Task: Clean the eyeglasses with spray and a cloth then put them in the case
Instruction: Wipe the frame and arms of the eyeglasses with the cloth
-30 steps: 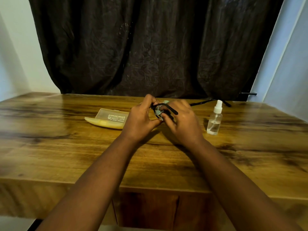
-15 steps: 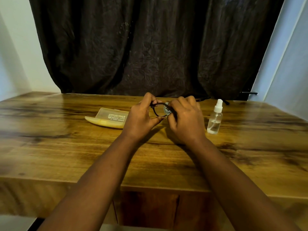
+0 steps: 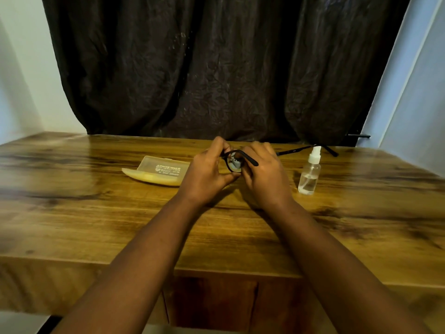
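I hold black-framed eyeglasses point(image 3: 250, 159) above the middle of the wooden table point(image 3: 96, 213). My left hand point(image 3: 207, 174) pinches the frame's left rim between thumb and fingers. My right hand point(image 3: 265, 177) holds a small pale cloth point(image 3: 234, 161) against one lens, and most of the cloth is hidden behind the lens and fingers. One temple arm sticks out to the right, behind the bottle. The translucent yellowish glasses case point(image 3: 159, 171) lies open to the left of my hands. A small clear spray bottle point(image 3: 309, 174) with a white nozzle stands upright to the right.
A dark curtain point(image 3: 216, 68) hangs behind the table's far edge. Pale walls stand at both sides. The table's near edge runs across the lower part of the view, with a dark cabinet panel below it.
My hands have turned the glasses slightly, so a lens faces me more, and the cloth has shifted on the lens. The case and bottle have stayed in place.
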